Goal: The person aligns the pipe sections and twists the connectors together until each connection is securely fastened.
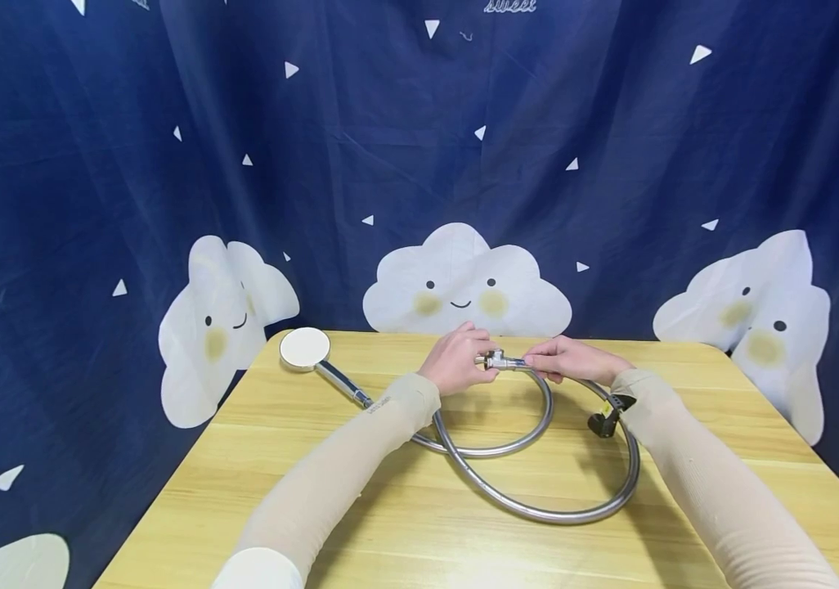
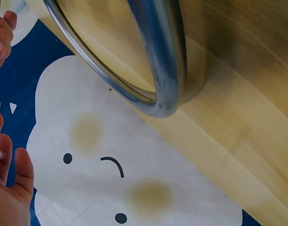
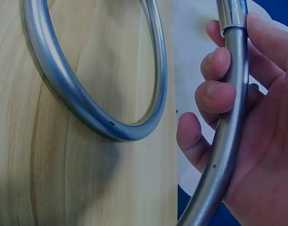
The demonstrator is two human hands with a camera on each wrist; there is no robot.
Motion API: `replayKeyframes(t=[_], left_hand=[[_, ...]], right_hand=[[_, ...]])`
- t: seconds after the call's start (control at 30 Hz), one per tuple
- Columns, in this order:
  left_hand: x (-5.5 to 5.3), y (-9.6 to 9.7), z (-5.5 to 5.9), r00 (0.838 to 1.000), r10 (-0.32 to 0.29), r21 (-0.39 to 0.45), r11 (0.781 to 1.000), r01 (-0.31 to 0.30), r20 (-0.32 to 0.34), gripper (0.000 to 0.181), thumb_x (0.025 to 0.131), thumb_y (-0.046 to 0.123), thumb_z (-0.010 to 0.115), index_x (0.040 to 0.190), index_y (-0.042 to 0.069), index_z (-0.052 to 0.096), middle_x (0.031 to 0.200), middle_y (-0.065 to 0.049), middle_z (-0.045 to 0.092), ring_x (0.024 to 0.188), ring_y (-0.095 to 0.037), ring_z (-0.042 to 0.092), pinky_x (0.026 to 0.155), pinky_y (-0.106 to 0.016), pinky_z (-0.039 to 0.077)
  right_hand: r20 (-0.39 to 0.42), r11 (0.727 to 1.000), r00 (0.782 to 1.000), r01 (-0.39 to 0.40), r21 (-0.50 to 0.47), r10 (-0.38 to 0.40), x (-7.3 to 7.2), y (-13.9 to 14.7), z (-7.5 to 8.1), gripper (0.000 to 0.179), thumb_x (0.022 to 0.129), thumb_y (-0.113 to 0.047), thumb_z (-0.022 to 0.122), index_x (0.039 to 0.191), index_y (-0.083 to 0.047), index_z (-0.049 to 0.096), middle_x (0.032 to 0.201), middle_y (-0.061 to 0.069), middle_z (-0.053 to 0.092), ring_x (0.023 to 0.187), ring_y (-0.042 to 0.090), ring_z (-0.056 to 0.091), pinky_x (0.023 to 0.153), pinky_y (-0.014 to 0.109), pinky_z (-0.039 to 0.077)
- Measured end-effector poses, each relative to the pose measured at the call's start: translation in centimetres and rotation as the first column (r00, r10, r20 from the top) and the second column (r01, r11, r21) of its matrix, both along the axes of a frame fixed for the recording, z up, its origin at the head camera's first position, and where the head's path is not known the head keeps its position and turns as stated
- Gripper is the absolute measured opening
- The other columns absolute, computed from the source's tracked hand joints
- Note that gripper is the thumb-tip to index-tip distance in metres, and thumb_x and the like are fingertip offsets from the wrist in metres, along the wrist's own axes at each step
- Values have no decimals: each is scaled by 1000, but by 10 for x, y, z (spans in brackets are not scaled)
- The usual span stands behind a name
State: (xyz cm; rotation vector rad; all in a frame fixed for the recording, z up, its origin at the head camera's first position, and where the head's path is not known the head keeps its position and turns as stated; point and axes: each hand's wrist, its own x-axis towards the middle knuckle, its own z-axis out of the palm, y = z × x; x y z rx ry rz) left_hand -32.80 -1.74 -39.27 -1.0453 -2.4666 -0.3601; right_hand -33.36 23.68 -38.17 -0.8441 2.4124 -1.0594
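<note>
Near the centre of the head view, the left hand [image 1: 459, 360] is pinching a metal fitting [image 1: 496, 359], and the right hand [image 1: 574, 361] is gripping the hose [image 1: 559, 517] just behind its end sleeve [image 3: 232, 14], holding it in line with the fitting. The hose is looping over the worktop [image 1: 405, 548] at lower centre and leading to the shower head [image 1: 305, 348] left of centre; that join looks done. Securing the fitting is probably remaining; thread engagement isn't showing.
</note>
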Motion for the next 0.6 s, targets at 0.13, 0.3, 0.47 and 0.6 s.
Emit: replayKeyframes(t=[0.13,0.3,0.47,0.6], left_hand=[[0,0,-1,1000,14,13,1000,-14,16,37,73,42,69,108,27,69,94,15,53,87,-4,43,69,-18,40],[0,-1,-2,998,28,15,999,-29,58,39,75,44,69,111,29,68,98,15,56,90,-4,44,72,-20,40],[1,-1,-2,983,24,61,997,-36,183,37,77,43,70,112,32,67,95,18,62,89,-5,46,72,-21,41],[1,0,-3,954,11,137,989,-55,300,33,76,37,73,108,32,68,89,21,59,89,-10,50,71,-22,42]], right_hand=[[-8,1000,1000,2,-2,-2,-2,0,-3,36,95,-40,47,81,-10,62,67,27,44,64,47,41,55,28,36],[-20,1000,1000,8,-8,-8,-4,1,-6,36,95,-38,48,79,-9,62,65,25,44,62,47,41,53,28,36],[-5,1000,1000,23,-19,-23,-4,1,-7,37,94,-40,48,78,-10,63,66,26,45,61,45,42,52,28,36],[7,999,1000,25,-29,-25,-4,1,-6,36,94,-40,48,79,-11,64,67,26,45,61,44,42,52,28,36]])
